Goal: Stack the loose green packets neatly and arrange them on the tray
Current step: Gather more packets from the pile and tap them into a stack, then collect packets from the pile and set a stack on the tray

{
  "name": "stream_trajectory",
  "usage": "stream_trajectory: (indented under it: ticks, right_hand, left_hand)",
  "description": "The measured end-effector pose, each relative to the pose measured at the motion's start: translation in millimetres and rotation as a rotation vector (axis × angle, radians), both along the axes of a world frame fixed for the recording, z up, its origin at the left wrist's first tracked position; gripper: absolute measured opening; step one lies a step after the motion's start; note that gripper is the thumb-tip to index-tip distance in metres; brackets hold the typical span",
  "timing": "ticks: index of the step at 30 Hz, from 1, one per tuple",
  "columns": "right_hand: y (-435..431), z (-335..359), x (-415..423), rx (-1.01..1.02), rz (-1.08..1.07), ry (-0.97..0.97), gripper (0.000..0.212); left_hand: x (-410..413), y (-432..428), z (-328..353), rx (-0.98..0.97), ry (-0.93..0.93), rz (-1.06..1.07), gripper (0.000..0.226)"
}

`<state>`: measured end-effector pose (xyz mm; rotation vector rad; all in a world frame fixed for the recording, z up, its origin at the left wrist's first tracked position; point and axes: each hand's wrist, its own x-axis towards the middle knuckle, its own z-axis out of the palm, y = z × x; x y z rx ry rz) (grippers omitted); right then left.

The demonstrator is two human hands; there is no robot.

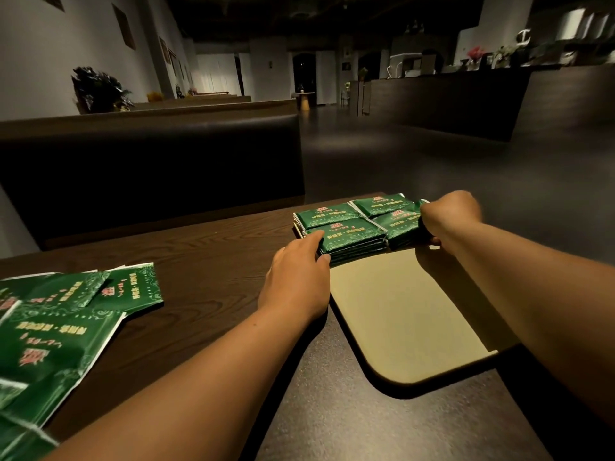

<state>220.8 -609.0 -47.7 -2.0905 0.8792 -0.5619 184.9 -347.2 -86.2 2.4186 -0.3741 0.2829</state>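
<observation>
Several green packets (352,224) stand in neat side-by-side stacks at the far end of a beige tray (399,314). My left hand (296,281) rests against the near left stack, its fingers touching the stack's side edge. My right hand (449,214) grips the near right stack from the right, fingers curled over its top and thumb below. More loose green packets (66,314) lie scattered on the dark wooden table (206,261) at the near left.
The tray overhangs the table's right edge, with dark floor beyond. A dark padded bench back (149,161) stands behind the table. A long counter (449,94) with items on it runs along the far right of the room.
</observation>
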Motion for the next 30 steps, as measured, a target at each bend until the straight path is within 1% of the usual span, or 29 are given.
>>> stream_trajectory:
  ticks: [4, 9, 13, 18, 22, 26, 28, 30]
  right_hand:
    - [1.5, -3.4, 3.1, -0.210, 0.020, 0.061, 0.017]
    - [3.2, -6.1, 1.2, -0.393, 0.037, 0.110, 0.019]
    - [4.2, -6.8, 0.0, -0.492, 0.019, 0.101, 0.031]
    - [11.9, 1.1, -9.9, -0.519, 0.018, 0.083, 0.040]
    - [28.1, 5.1, -27.8, -0.490, 0.049, 0.043, 0.041]
    - [53.3, 7.4, -56.1, -0.459, 0.117, 0.007, 0.041]
    - [64.4, 12.3, -69.4, -0.424, 0.164, -0.014, 0.040]
    - [78.0, 21.9, -87.7, -0.334, 0.222, -0.041, 0.037]
  left_hand:
    - [0.9, -0.1, -1.6, 0.009, -0.002, 0.000, 0.048]
    - [1.5, -0.7, -2.3, 0.015, -0.005, 0.006, 0.047]
    - [0.8, -0.5, -1.9, 0.019, 0.002, 0.005, 0.047]
    - [-0.2, -2.0, -0.1, 0.007, 0.006, 0.011, 0.050]
    - [-5.2, 0.1, 1.3, -0.036, 0.027, 0.021, 0.058]
    - [-18.4, 6.2, 6.7, -0.071, 0.028, 0.059, 0.053]
    - [-28.0, 11.6, 10.4, -0.051, 0.065, 0.060, 0.051]
    - [-42.1, 20.6, 15.4, -0.045, 0.110, 0.050, 0.054]
